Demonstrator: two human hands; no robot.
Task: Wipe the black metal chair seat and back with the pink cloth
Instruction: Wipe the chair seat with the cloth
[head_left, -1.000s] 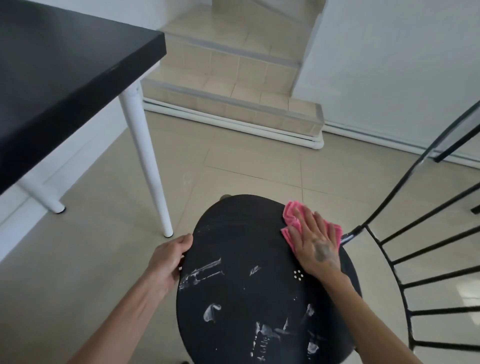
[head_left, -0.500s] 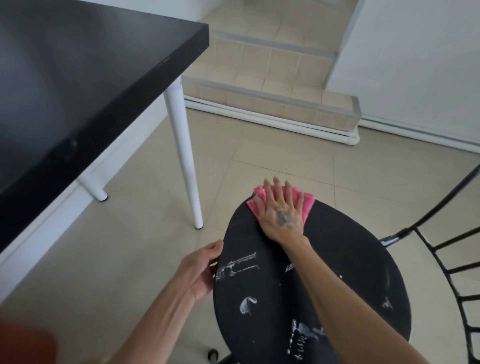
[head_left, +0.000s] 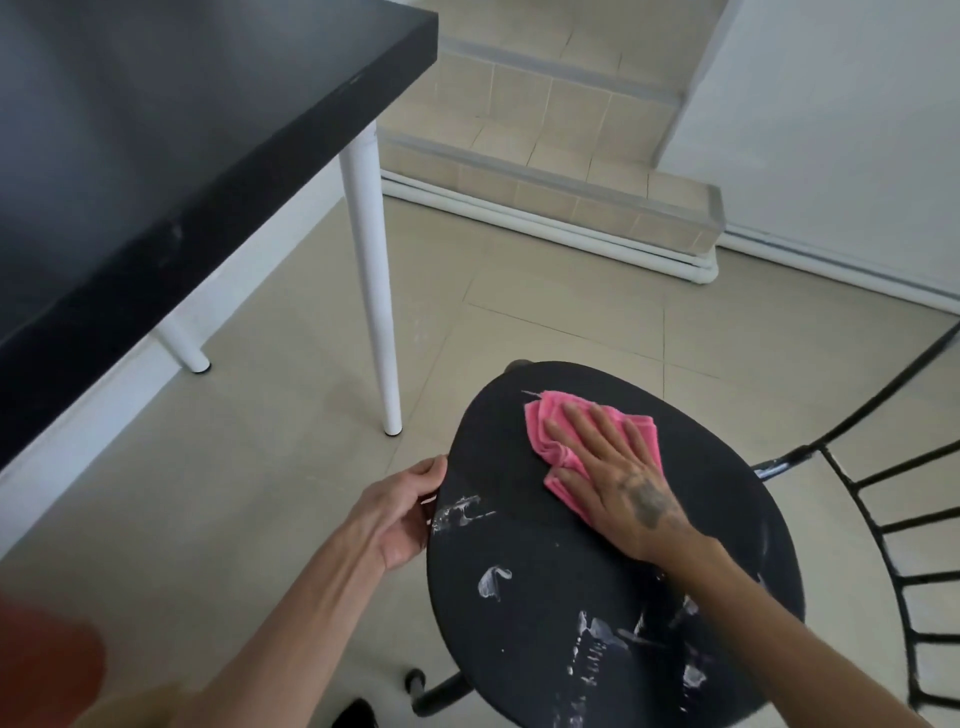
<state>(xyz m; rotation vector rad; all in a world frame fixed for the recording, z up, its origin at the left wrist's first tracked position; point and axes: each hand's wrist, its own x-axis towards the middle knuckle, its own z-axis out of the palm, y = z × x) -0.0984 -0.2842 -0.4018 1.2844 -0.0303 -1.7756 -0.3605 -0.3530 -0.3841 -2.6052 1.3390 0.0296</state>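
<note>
A person's right hand (head_left: 618, 483) presses the pink cloth (head_left: 561, 436) flat, fingers spread, on the far half of the black chair seat (head_left: 545, 613), while the left hand (head_left: 400, 512) grips the seat's left rim to steady it. The seat wipe appears to be in hand; white smears (head_left: 493, 579) across the near half suggest the next pass should come toward the wiper. The chair back (head_left: 883, 530), at right, is cut off by the frame, and the chair's legs are mostly hidden.
</note>
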